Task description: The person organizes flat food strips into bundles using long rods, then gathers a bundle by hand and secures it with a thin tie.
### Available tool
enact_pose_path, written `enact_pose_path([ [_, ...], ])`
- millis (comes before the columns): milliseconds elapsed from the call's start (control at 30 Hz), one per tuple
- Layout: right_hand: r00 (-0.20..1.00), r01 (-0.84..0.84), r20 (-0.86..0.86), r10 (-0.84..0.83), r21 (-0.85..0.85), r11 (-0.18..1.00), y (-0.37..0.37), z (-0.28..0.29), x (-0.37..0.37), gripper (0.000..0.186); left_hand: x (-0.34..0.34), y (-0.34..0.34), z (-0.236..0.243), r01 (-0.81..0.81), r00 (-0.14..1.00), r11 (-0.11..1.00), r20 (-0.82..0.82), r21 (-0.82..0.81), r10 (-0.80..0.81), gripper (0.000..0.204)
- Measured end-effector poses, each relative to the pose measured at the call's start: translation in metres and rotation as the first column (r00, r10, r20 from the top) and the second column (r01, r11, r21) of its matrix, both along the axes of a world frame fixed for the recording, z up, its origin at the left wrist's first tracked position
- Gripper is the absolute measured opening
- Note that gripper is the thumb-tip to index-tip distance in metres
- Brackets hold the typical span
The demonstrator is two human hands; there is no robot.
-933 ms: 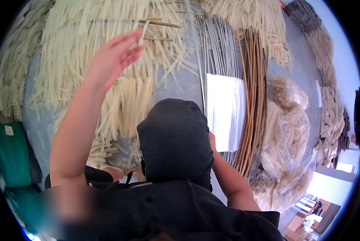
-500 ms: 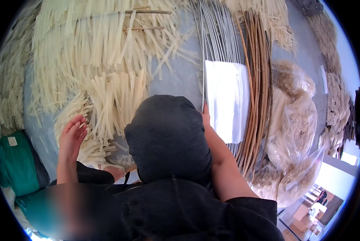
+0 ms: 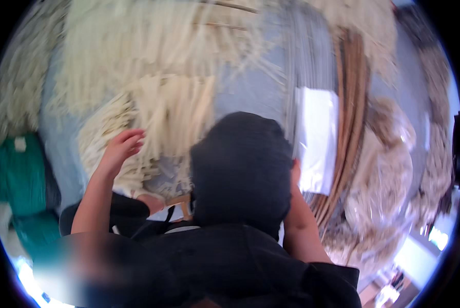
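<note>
The view is motion-blurred. My left hand (image 3: pixel 127 143) hovers over a loose pile of pale flat strips (image 3: pixel 173 97) on the left, fingers apart and slightly bent, holding nothing I can see. My right hand (image 3: pixel 294 168) shows only as a sliver behind a large dark cloth-covered shape (image 3: pixel 240 169) at the centre, beside a white sheet (image 3: pixel 316 138) and a bundle of long thin grey rods (image 3: pixel 309 51); what it holds is hidden. A bundle of brown sticks (image 3: pixel 350 92) lies just right of the sheet.
Wide spreads of pale strips (image 3: pixel 137 31) cover the far floor. Bagged fibrous bundles (image 3: pixel 379 185) lie at the right, darker fibrous heaps (image 3: pixel 19 72) along both sides. Green bundles (image 3: pixel 19 174) sit at the left. A sandalled foot (image 3: pixel 150 203) and wooden piece (image 3: pixel 184 205) show below.
My left hand has come down from the upper strips, then risen slightly to the right. My right hand has become mostly hidden. The whole view has shifted and blurred.
</note>
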State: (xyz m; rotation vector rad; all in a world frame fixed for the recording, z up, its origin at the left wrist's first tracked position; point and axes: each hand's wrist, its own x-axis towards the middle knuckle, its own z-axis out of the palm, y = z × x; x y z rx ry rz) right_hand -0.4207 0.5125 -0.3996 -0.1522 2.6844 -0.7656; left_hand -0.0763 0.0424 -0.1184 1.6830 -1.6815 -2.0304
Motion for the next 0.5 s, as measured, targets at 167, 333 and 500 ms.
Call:
enact_pose_path([
  [167, 0.981, -0.168, 0.11, 0.16, 0.065, 0.984, -0.021, 0.025, -0.016, 0.044, -0.002, -0.059, -0.037, 0.068, 0.995, 0.987, 0.075, -0.144, -0.058, 0.029],
  [333, 0.895, -0.395, 0.159, 0.416, -0.151, 0.906, -0.139, 0.092, -0.043, 0.054, 0.003, -0.093, -0.1, 0.005, 0.977, 0.964, 0.205, -0.264, 0.052, 0.05],
  [500, 0.728, -0.52, 0.336, 0.597, -0.297, 0.801, -0.259, 0.129, -0.04, 0.066, -0.015, -0.112, -0.169, 0.025, 0.949, 0.944, 0.306, -0.328, 0.081, 0.086],
])
